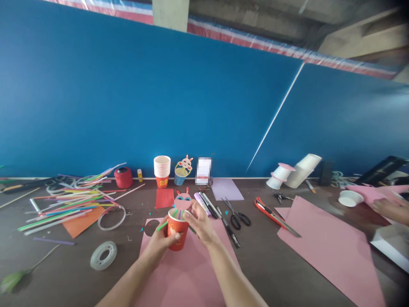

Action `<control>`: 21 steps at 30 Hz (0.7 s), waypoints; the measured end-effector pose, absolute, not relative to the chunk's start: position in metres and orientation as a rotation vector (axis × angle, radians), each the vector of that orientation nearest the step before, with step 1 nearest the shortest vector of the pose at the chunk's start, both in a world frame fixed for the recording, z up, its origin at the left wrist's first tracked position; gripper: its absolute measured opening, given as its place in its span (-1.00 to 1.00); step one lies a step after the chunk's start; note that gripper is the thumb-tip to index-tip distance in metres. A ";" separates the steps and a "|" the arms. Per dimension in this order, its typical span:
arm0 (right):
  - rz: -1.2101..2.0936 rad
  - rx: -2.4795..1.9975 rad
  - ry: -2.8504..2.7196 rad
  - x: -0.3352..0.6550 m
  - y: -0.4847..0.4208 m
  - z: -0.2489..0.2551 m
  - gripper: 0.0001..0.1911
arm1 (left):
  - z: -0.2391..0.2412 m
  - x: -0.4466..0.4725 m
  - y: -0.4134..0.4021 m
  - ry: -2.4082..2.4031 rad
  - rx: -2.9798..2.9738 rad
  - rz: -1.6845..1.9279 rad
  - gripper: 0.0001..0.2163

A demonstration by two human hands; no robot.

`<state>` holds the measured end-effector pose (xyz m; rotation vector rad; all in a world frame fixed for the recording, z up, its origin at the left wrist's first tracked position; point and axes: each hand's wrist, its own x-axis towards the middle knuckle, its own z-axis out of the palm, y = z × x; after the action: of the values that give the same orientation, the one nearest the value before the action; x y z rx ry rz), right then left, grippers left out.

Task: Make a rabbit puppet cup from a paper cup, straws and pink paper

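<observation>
A: In the head view, where was the cup?

B: The red paper cup (182, 243) was above the pink sheet (187, 281); whether it rested there or was lifted, I couldn't tell. The left hand (160, 244) had it gripped, thumb across the front.

A: And the right hand (201, 224)?

B: Its fingers were drawn in at the rim, just beside the pink rabbit figure (182, 201). I couldn't tell whether they pinched the figure, the purple stem (180, 214) below it or the rim alone.

A: How was that best handled?

B: The hands seemed busy with the figure, so in my judgement the left needed to steady the cup without squeezing, since thin paper would likely dent. The right did best to press lightly, low on the stem, and spare the paper head any bending.

A: Which way did it all point?

B: The cup's mouth faced up, its long axis close to upright. The rabbit's ears pointed up, above the rim. The green straw (162, 226) jutted from the cup's left side, its long axis sloping down and leftward toward its free end.
</observation>
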<state>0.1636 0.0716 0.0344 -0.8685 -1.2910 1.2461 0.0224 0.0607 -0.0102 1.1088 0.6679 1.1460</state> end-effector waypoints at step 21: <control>1.476 -0.863 -1.258 0.180 0.076 0.028 -0.64 | -0.010 0.004 0.073 0.716 1.111 1.226 -0.60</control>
<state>0.1796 0.0756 0.0278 -0.8625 -1.2583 1.4761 0.0042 0.0727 -0.0104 1.1106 0.7158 1.2257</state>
